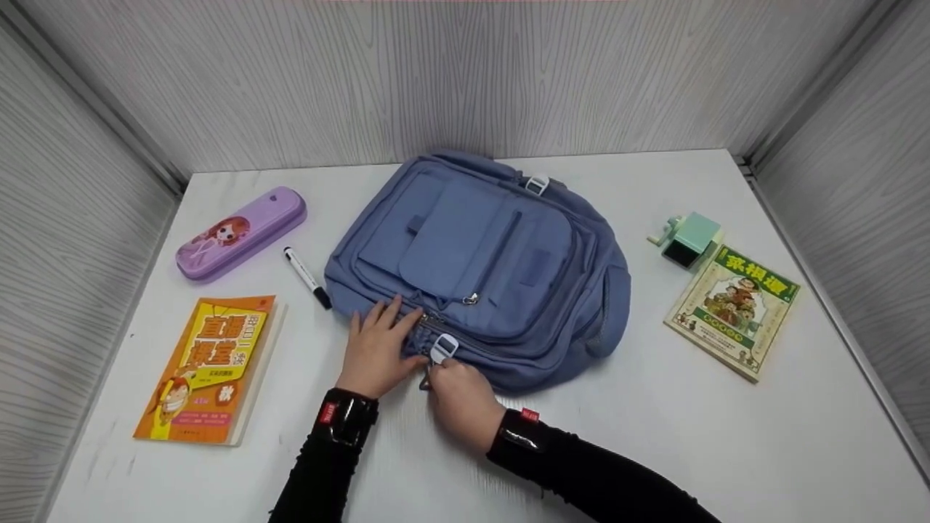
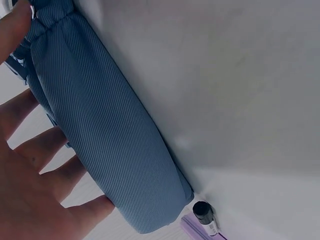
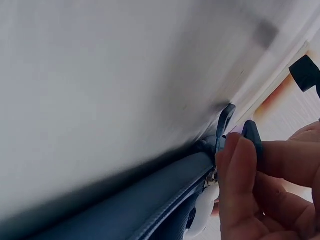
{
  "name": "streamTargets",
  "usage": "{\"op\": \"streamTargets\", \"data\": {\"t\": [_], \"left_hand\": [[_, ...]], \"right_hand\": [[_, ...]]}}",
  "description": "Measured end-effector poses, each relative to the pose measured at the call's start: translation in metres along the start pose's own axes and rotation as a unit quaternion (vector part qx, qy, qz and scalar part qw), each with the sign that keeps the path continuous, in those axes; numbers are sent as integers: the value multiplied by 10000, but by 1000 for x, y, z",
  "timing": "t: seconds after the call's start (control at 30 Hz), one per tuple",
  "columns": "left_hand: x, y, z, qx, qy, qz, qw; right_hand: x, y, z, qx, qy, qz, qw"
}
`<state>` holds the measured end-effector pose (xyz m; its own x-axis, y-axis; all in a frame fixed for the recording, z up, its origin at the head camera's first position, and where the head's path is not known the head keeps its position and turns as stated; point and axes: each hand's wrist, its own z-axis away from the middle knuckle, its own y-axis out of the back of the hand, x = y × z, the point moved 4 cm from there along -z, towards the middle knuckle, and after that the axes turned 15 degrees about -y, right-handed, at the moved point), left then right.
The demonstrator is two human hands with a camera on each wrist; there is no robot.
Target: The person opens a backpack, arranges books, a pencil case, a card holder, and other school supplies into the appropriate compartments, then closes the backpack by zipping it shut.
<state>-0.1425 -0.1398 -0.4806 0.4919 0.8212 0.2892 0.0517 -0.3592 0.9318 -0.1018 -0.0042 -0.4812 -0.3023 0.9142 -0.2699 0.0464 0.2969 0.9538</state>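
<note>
A blue backpack [image 1: 465, 247] lies on its back on the white table. My left hand [image 1: 374, 352] rests on its near side, fingers spread and touching the fabric. The left wrist view shows those fingers [image 2: 55, 180] along the ribbed side [image 2: 110, 135] of the bag. Beside the white buckle [image 1: 444, 348], my right hand [image 1: 465, 403] pinches a dark blue zipper pull tab [image 3: 252, 135] between thumb and fingers. A second dark loop [image 3: 226, 119] hangs near it. How far the zipper is opened, I cannot tell.
To the left are a purple pencil case [image 1: 243, 234], a white marker with black ends [image 1: 305, 276] and an orange book [image 1: 207, 370]. A green pencil sharpener [image 1: 694, 232] and another book [image 1: 734, 312] lie to the right. Grey panels [image 1: 465, 73] stand around the table.
</note>
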Motion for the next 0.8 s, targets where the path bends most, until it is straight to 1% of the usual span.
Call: {"op": "streamTargets", "data": {"t": [0.07, 0.17, 0.23, 0.33, 0.47, 0.6, 0.8], "left_hand": [[0, 0, -1, 1, 67, -9, 10000], [1, -1, -2, 31, 80, -117, 9999], [1, -1, -3, 23, 99, -148, 9998], [1, -1, -3, -14, 130, -164, 9998], [0, -2, -3, -40, 178, -153, 9997], [-1, -3, -4, -67, 214, -123, 9997], [0, -2, -4, -174, 269, -94, 9994]], "right_hand": [[2, 2, 0, 105, 20, 65, 9999], [6, 6, 1, 255, 11, 89, 9996], [11, 9, 2, 248, -55, 5, 9997], [21, 13, 4, -20, -241, -343, 9991], [36, 17, 9, -358, -398, -813, 9953], [51, 27, 16, -542, -355, -1056, 9923], [73, 46, 28, -847, -238, -1213, 9887]]}}
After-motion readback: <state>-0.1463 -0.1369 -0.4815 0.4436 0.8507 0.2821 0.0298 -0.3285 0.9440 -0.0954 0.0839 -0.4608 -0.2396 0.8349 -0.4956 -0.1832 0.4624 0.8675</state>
